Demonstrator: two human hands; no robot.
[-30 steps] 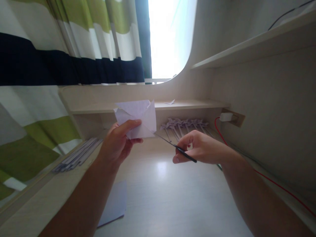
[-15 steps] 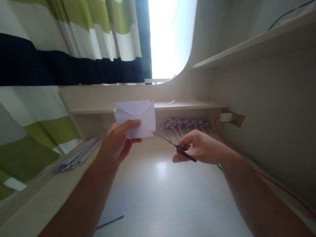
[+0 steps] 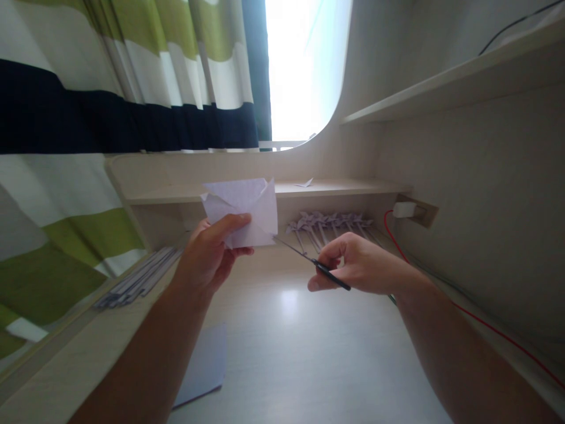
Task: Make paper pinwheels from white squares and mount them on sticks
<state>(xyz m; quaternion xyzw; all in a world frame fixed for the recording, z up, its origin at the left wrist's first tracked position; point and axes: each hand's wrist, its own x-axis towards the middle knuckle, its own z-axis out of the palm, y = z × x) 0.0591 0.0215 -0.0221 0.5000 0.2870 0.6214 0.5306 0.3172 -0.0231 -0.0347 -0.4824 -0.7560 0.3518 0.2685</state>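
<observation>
My left hand (image 3: 207,256) is closed on a folded pale lilac paper square (image 3: 247,209), thumb on its front, holding it up above the desk. My right hand (image 3: 359,265) is closed on a pair of scissors (image 3: 309,259) with dark handles. The blades point up and left, and their tips touch the paper's lower right corner. Both hands hover over the light wooden desk (image 3: 309,353).
A lilac paper sheet (image 3: 205,365) lies on the desk near my left forearm. Paper strips (image 3: 141,277) lie at the left edge. A row of paper pinwheels on sticks (image 3: 329,227) rests under the low shelf. A red cable (image 3: 463,306) runs from a wall socket (image 3: 408,209). Striped curtain at left.
The paper and the scissors have shifted very slightly to the left. The blade tips stay at the paper's lower right corner.
</observation>
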